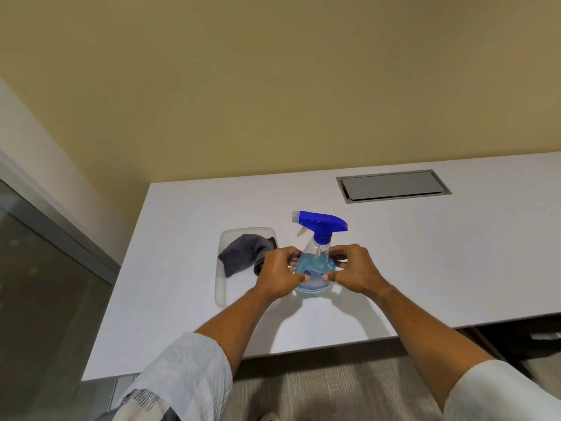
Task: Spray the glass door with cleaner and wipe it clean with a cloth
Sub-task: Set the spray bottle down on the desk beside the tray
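A clear spray bottle (315,268) with blue liquid and a blue trigger head stands upright on the white table (425,268). My left hand (280,273) grips its left side and my right hand (355,271) grips its right side, fingers wrapped around the body. Just left of the bottle lies a crumpled dark grey cloth (246,253) in a shallow clear tray (223,287). The glass door (39,293) with its grey metal frame is at the far left.
A grey metal cable hatch (393,185) is set into the table at the back right. A beige wall (273,86) rises behind the table. Grey floor (334,387) shows below the table's front edge.
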A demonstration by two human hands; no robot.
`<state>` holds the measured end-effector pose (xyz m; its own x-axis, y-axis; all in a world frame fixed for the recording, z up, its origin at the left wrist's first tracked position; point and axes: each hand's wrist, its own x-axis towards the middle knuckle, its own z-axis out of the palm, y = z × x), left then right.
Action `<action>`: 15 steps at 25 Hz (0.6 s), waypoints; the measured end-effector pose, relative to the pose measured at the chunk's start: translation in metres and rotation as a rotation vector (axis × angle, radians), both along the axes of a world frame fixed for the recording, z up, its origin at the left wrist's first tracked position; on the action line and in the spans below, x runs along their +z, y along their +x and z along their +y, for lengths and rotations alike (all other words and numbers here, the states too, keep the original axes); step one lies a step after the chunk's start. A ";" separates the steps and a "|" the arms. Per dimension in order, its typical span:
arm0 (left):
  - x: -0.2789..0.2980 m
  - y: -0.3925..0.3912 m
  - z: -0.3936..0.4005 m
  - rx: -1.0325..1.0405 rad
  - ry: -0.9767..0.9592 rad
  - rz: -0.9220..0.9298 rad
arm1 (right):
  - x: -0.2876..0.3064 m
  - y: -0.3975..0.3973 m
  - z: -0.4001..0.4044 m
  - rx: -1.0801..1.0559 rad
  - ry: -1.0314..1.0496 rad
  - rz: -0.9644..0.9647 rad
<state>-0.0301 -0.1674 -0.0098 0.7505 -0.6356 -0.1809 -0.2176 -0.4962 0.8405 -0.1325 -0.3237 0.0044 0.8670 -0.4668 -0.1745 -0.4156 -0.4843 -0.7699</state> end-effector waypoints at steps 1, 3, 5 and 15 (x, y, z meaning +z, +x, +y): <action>-0.005 0.002 -0.003 0.007 0.010 0.004 | -0.005 0.003 -0.002 0.001 0.000 0.008; -0.012 0.003 -0.007 0.022 0.026 0.011 | -0.013 0.007 -0.005 0.001 -0.004 0.007; -0.016 0.004 -0.012 0.034 0.044 0.016 | -0.018 0.010 -0.008 -0.006 0.001 0.005; -0.030 0.003 -0.024 0.085 0.059 0.038 | -0.034 0.018 -0.019 0.004 0.025 0.029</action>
